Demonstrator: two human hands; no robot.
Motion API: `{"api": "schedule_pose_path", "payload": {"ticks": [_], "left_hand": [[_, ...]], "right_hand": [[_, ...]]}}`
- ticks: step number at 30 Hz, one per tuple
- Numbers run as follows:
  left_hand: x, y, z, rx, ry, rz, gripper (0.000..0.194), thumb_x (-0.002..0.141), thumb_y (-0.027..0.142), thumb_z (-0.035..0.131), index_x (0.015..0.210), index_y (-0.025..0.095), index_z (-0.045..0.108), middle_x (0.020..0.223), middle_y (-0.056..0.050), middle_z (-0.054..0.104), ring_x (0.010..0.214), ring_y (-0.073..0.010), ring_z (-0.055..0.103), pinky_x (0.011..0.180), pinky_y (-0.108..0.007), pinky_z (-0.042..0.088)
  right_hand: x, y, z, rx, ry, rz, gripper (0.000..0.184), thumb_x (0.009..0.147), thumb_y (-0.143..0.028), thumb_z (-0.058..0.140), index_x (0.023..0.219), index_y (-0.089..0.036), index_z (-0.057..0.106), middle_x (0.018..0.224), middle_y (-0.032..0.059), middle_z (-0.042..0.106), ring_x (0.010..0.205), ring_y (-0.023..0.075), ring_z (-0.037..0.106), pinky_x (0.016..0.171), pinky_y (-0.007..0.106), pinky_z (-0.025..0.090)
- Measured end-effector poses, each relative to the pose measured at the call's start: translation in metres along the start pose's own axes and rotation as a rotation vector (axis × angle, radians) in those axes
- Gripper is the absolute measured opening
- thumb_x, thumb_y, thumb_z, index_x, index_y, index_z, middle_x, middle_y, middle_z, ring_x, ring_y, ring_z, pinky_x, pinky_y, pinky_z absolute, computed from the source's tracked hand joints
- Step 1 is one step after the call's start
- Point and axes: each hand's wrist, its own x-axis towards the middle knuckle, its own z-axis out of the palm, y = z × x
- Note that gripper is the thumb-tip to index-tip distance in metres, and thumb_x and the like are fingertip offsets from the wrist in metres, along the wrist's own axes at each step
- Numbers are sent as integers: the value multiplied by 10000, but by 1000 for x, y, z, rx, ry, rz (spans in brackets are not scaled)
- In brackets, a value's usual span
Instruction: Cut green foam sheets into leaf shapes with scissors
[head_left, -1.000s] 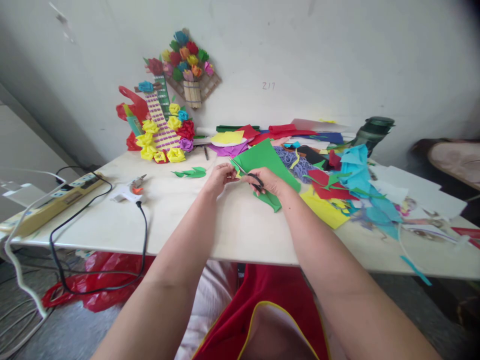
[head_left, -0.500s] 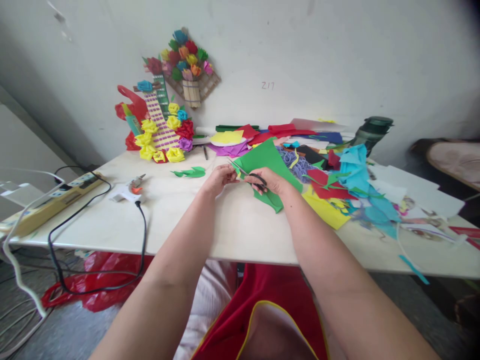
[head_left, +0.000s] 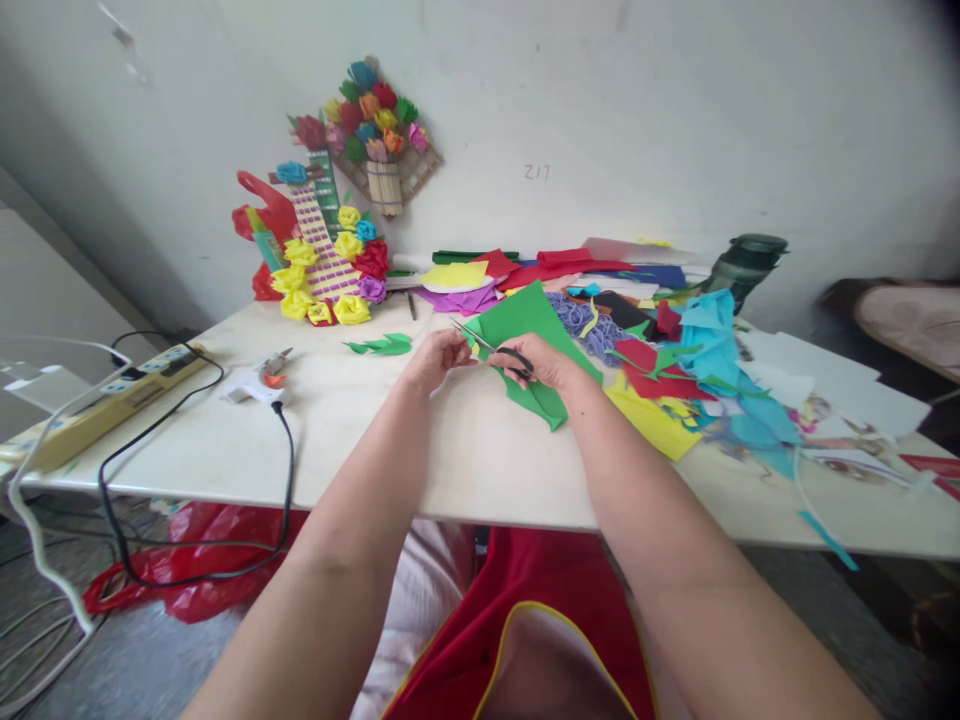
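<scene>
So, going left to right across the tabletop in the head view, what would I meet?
Power strip, glue gun, green leaf cut-outs, left hand, right hand, yellow sheet, dark green bottle.

Single camera, worn on the person's head; from where I stand, aimed forward and down across the white table (head_left: 510,470). Arms (head_left: 341,540) enter from the bottom edge, so the viewpoint sits above and behind them. Left hand (head_left: 437,362) and right hand (head_left: 531,364) fall near mid-frame, at middle range; lap with red cloth (head_left: 547,570) lies much closer. Wall (head_left: 637,120) closes the far side, filling the upper part. Field wide: power strip (head_left: 112,405) at left margin, green bottle (head_left: 746,265) well right, floor (head_left: 187,675) below the table's near edge. Upper right corner shades dark.
</scene>
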Motion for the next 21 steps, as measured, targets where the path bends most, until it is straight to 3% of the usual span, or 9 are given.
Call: {"api": "schedule_pose_path", "payload": {"ticks": [10,15,21], "left_hand": [[0,0,-1,-7,2,-3,104,629,223,524,561,161,474,444,35,445,403,-76,400,646,-307,508],[-1,1,2,5,15,-5,109,627,226,536,556,154,494,448,29,457,408,-80,417,610,-290,500],[-2,-2,8,18,-16,-32,124,615,238,559,545,159,495,435,26,458,417,-88,433,583,-280,493]], "right_hand": [[9,15,-5,22,-23,-57,367,656,-400,715,517,-141,494,384,-49,465,279,31,363,288,171,270],[8,14,-3,40,-18,-2,370,656,-407,722,534,-147,489,391,-48,474,284,35,381,287,168,283],[10,21,-4,29,-26,-1,329,691,-418,696,623,-139,535,435,-29,523,306,48,432,272,165,219]]}}
